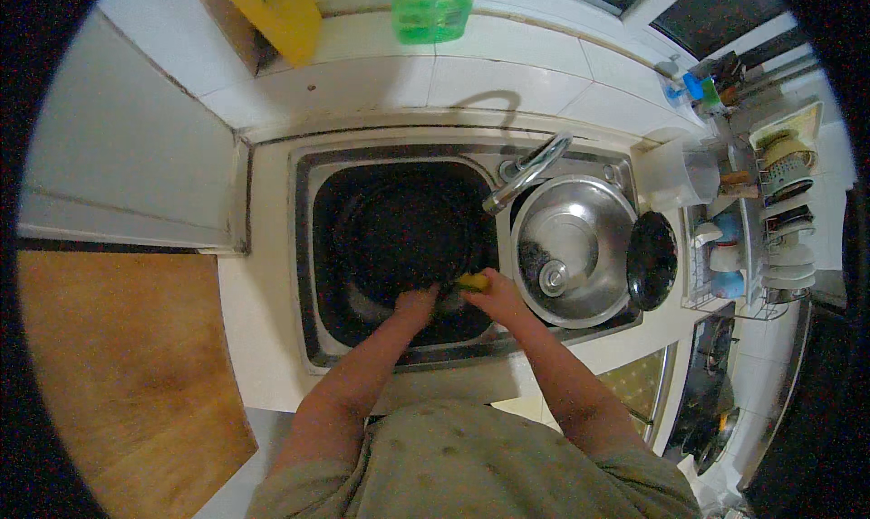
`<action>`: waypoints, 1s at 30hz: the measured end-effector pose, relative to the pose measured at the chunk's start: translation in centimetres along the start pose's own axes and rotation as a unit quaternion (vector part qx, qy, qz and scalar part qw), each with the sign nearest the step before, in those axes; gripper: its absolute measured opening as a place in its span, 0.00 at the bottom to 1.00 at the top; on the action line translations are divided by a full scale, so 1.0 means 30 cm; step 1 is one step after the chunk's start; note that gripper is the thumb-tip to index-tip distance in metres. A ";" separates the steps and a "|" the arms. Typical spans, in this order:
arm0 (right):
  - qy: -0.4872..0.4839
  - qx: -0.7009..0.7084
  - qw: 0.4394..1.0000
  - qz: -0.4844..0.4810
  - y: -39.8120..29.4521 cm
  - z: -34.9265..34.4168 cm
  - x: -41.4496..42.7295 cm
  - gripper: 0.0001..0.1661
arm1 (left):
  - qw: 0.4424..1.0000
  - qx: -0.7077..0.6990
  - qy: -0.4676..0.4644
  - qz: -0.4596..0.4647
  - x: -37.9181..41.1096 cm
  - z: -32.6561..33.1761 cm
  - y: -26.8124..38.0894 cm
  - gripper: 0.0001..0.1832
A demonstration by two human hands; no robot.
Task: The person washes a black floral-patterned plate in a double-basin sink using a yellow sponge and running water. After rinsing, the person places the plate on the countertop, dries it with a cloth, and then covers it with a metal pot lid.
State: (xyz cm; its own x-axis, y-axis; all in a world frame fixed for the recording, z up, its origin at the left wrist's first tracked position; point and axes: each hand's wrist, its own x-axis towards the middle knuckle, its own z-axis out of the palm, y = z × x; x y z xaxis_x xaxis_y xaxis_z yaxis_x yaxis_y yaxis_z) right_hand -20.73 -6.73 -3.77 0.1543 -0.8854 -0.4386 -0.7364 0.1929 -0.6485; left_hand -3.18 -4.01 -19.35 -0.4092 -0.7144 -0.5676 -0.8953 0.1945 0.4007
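A large dark round pan (408, 233) lies in the left basin of a stainless steel sink (304, 260); its outline is hard to make out in the shadow. At the pan's near edge is my left hand (416, 305), closed on it, with the fingertips lost against the dark. My right hand (499, 296) pinches a yellow and green sponge (474, 282) by the near right part of the pan, close to my left fingers. Whether the sponge presses on the rim or a handle, I cannot tell.
A chrome faucet (530, 172) arches over the divider. The right basin holds a steel bowl (598, 226), with a black lid (651, 260) leaning beside it. Further right are a clear plastic container (680, 172) and a dish rack (754, 301). A green basket (431, 9) hangs at the back.
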 end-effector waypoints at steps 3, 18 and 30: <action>0.045 0.075 0.996 -0.026 0.089 -0.054 -0.018 0.18 | 0.999 0.016 0.010 0.027 -0.125 -0.101 0.035 0.25; 0.055 0.335 0.939 0.049 0.189 -0.082 0.033 0.18 | 0.993 -0.039 0.084 0.067 -0.312 -0.266 0.136 0.18; 0.342 0.385 0.856 -0.049 0.082 -0.454 0.329 0.27 | 0.952 -0.283 0.110 -0.034 -0.227 -0.467 0.061 0.22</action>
State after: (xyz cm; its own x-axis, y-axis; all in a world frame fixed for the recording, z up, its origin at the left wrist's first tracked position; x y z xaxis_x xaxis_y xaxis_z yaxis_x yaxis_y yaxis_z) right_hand -29.99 -20.76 -1.24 -0.4255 -0.9028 -0.0623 -0.0486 0.0915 -0.9946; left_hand 0.43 -8.20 -4.67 -0.2510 -0.8477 -0.4674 -0.6547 -0.2070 0.7270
